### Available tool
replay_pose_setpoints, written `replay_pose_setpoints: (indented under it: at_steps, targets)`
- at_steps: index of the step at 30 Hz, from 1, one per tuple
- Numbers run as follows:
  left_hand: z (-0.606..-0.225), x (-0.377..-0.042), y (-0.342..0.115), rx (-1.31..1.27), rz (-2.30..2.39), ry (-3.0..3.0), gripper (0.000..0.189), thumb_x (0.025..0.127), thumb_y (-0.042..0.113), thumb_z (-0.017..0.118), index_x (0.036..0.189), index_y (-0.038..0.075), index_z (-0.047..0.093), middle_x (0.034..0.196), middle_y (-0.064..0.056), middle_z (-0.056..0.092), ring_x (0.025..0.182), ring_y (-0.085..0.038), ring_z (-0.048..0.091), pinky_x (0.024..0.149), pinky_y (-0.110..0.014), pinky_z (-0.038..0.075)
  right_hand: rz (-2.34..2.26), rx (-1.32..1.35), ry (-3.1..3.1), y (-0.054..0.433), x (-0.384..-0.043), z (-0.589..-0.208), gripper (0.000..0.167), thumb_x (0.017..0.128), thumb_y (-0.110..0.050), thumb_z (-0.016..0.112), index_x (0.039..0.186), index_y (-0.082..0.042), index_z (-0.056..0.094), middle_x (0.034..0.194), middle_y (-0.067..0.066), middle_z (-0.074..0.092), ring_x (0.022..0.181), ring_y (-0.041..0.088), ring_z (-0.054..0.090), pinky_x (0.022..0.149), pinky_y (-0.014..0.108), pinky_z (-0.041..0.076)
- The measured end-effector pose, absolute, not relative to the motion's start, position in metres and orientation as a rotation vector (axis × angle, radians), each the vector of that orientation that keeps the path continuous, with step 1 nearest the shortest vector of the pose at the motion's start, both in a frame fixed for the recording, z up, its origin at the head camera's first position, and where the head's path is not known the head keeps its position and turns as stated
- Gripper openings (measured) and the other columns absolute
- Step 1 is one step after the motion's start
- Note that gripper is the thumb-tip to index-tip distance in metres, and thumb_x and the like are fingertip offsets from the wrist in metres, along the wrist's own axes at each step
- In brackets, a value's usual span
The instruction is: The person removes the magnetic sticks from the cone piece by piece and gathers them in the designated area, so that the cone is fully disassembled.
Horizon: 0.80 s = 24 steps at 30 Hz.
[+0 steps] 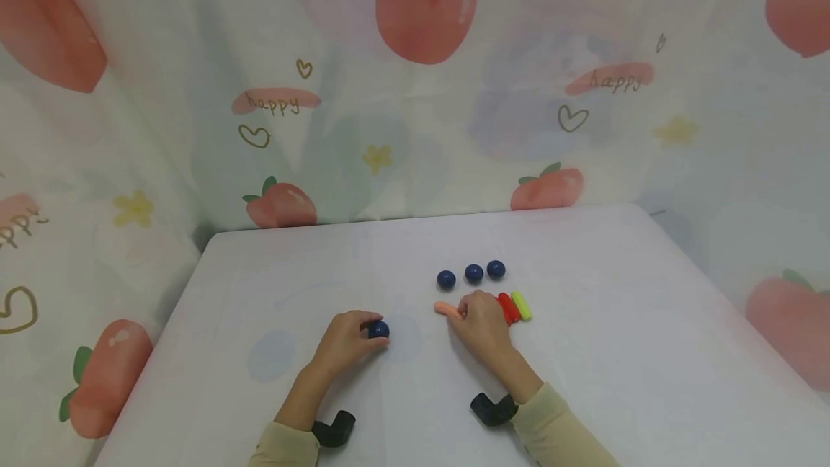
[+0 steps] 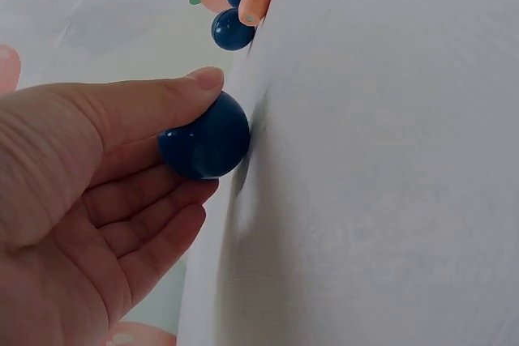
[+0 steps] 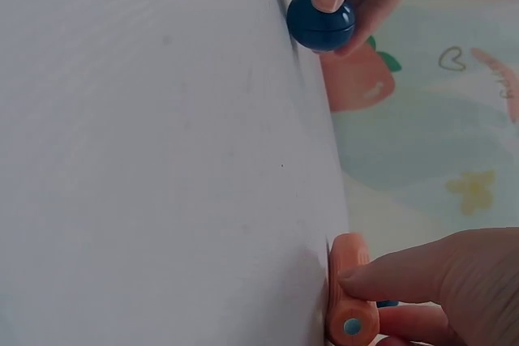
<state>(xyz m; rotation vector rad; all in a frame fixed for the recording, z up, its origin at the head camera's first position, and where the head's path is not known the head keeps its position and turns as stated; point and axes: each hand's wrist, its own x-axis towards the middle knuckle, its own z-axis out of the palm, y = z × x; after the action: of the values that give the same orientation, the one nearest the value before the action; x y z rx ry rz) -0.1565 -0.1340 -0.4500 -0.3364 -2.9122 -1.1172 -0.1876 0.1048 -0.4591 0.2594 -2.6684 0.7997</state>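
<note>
My left hand [image 1: 346,343] pinches a glossy dark blue ball [image 2: 207,139] between thumb and fingers, low over the white table. A thin seam runs round this ball in the right wrist view. To the right, my right hand [image 1: 485,328] holds a short, thick orange stick [image 3: 350,277] with thumb and fingers. Its facing end has a small blue-grey dot, and its far end pokes out left of the fingers in the head view. Just right of that hand lie red sticks [image 1: 509,308], partly hidden by it, and a yellow-green stick [image 1: 521,305].
Three more dark blue balls, one of them the leftmost ball [image 1: 446,280], form a short row beyond my right hand. The white table [image 1: 292,265] ends at a patterned cloth backdrop [image 1: 415,128]. A black curved piece [image 1: 493,409] sits at each wrist.
</note>
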Motion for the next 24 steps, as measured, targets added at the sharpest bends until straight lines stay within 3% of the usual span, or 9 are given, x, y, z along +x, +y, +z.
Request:
replay_pose_setpoints:
  at_steps: [8,15,19,24]
  targets:
    - [-0.454,-0.168,-0.126,-0.352,-1.097,-2.887,0.039,0.074,0.021,0.078,0.107,0.004,0.067,0.108,-0.011,0.064,0.102,-0.025,0.058,0.085,-0.038,0.047,0.811,0.197,-2.676,0.107,-0.185,-0.460,0.039,0.074,-0.035,0.077,0.059,-0.006,0.055,0.053,0.002,0.037,0.054,0.019,0.041,0.049,0.027,0.034]
    - [-0.457,-0.193,-0.116,-0.260,-1.176,-2.903,0.039,0.074,0.023,0.078,0.108,0.006,0.068,0.107,-0.009,0.064,0.095,-0.021,0.058,0.083,-0.037,0.048,0.899,0.158,-2.686,0.109,-0.180,-0.457,0.039,0.072,-0.040,0.077,0.069,-0.003,0.062,0.058,0.000,0.045,0.058,0.016,0.045,0.052,0.025,0.040]
    - [-0.460,-0.212,-0.108,-0.260,-1.272,-2.865,0.040,0.074,0.022,0.078,0.109,0.007,0.067,0.108,-0.008,0.064,0.096,-0.020,0.058,0.084,-0.035,0.047,1.226,0.125,-2.690,0.117,-0.174,-0.451,0.031,0.074,-0.033,0.077,0.081,-0.005,0.065,0.065,-0.001,0.052,0.064,0.015,0.049,0.055,0.023,0.044]
    - [-0.466,-0.233,-0.094,-0.280,-1.401,-2.827,0.040,0.074,0.023,0.077,0.110,0.009,0.067,0.111,-0.007,0.063,0.098,-0.019,0.058,0.085,-0.032,0.047,1.833,0.013,-2.657,0.129,-0.164,-0.445,0.020,0.079,-0.020,0.073,0.086,-0.002,0.067,0.073,0.003,0.060,0.071,0.016,0.052,0.058,0.019,0.045]
